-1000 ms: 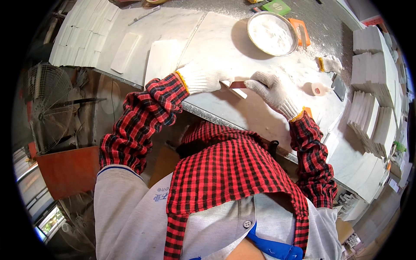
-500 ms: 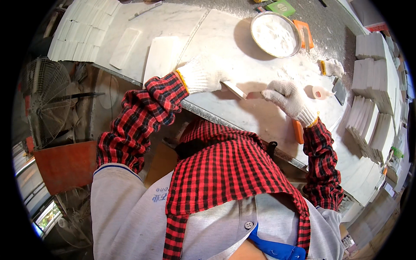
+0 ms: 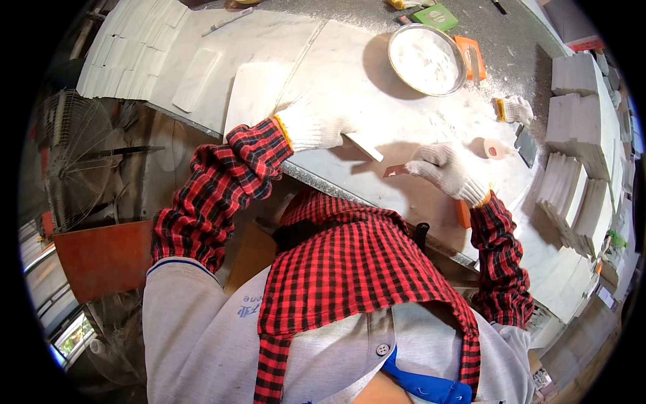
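My left hand, in a white knitted glove, grips a thin white tile that sticks out past the fingers over the marble table. My right hand, gloved too, is closed around a small flat blade. The blade lies just nearer to me than the tile's free end, with a small gap between them. Beyond my right hand stand a small pale squeeze bottle and a metal bowl heaped with white paste or powder.
Stacks of white tiles rise at the far left and along the right. Flat pieces lie near my left hand. An orange box, a green box and a crumpled glove surround the bowl. A caged fan stands left.
The blade in my right hand has come away from the tile's end and dropped nearer to me. My left hand keeps the tile in almost the same place.
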`<state>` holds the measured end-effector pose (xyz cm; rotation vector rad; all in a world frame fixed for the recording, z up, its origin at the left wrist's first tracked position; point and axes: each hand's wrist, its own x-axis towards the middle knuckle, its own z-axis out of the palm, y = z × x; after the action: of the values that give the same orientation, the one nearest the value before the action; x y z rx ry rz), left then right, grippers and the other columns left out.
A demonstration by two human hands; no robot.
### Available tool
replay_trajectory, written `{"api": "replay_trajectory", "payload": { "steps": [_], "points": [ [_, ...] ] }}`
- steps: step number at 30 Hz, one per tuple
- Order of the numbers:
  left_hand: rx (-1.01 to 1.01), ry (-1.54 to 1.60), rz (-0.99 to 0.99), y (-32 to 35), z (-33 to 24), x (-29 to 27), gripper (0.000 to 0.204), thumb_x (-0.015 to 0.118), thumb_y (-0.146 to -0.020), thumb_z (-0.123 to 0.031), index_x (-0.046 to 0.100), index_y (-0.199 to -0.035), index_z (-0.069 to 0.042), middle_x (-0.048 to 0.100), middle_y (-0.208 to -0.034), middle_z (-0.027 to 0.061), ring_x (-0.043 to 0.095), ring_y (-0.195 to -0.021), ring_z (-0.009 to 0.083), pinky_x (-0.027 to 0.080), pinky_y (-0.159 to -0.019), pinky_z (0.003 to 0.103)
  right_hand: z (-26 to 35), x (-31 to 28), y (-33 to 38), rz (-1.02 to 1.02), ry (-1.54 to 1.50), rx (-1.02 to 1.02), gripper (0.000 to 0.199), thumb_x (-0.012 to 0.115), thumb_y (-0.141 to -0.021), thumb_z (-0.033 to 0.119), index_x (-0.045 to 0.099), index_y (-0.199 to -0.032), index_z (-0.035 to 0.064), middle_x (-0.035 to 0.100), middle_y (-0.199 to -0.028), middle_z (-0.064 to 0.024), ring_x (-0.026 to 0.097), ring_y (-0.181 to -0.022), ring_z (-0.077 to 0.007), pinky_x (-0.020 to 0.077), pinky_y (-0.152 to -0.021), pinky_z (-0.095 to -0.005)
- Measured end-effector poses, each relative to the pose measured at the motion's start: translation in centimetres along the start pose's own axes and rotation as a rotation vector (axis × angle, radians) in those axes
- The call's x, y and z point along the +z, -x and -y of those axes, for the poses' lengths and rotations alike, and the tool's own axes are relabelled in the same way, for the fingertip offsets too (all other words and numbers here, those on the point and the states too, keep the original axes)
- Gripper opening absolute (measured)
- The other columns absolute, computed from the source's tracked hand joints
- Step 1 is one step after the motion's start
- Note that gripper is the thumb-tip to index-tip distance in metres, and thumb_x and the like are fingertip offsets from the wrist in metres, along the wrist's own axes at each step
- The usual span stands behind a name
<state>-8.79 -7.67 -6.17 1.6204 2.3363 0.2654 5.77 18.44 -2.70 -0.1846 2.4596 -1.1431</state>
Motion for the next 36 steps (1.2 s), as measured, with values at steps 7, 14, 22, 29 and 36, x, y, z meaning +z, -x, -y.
{"api": "replay_trajectory", "payload": {
  "steps": [7,14,22,29,36],
  "points": [
    [0.060,0.025,-0.010,-0.1,-0.7,-1.3,0.024,0.071,-0.079,-0.017,0.077,-0.099,-0.029,0.070,-0.082,0.0044,0.067,-0.074,0.0272,0.054,-0.068,0.040,1.5,0.6,-3.4,-0.130,0.056,-0.102,0.021,0.071,-0.093,0.026,0.072,-0.096,0.0047,0.063,-0.072,-0.0136,0.057,-0.062,-0.0229,0.0476,-0.063,-0.0350],
    [0.033,0.060,-0.012,0.1,-0.5,-1.0,0.011,0.073,-0.072,-0.017,0.074,-0.082,-0.022,0.069,-0.081,0.0039,0.068,-0.077,0.0278,0.054,-0.067,0.043,0.4,0.0,-1.1,0.102,0.148,0.056,0.011,0.075,-0.090,0.018,0.075,-0.092,0.0067,0.067,-0.072,-0.0118,0.057,-0.060,-0.0167,0.0492,-0.060,-0.0333],
    [0.040,-0.004,-0.003,0.2,-0.3,-0.3,0.038,0.073,-0.073,-0.018,0.078,-0.108,-0.034,0.070,-0.080,0.0063,0.068,-0.073,0.0264,0.055,-0.069,0.039,1.3,1.0,3.4,-0.200,-0.145,0.118,0.030,0.081,-0.085,0.028,0.070,-0.080,0.0005,0.054,-0.063,-0.0066,0.048,-0.058,-0.0121,0.0412,-0.055,-0.0303],
    [0.032,0.035,-0.007,-0.2,0.0,-0.2,0.025,0.070,-0.071,-0.017,0.076,-0.094,-0.024,0.070,-0.083,0.0077,0.069,-0.078,0.0311,0.055,-0.069,0.044,0.9,3.4,1.7,-0.363,-0.101,0.177,0.053,0.087,-0.074,0.049,0.063,-0.064,0.0021,0.048,-0.053,-0.0060,0.041,-0.049,-0.0132,0.0391,-0.049,-0.0338],
    [0.037,0.033,-0.074,0.1,-0.2,0.2,0.027,0.072,-0.072,-0.017,0.077,-0.097,-0.022,0.071,-0.084,0.0095,0.069,-0.078,0.0306,0.054,-0.071,0.042,1.5,5.3,4.0,-0.389,-0.130,0.368,0.043,0.087,-0.071,0.043,0.068,-0.077,0.0042,0.064,-0.063,-0.0062,0.058,-0.057,-0.0126,0.0486,-0.056,-0.0310]
  ]
}}
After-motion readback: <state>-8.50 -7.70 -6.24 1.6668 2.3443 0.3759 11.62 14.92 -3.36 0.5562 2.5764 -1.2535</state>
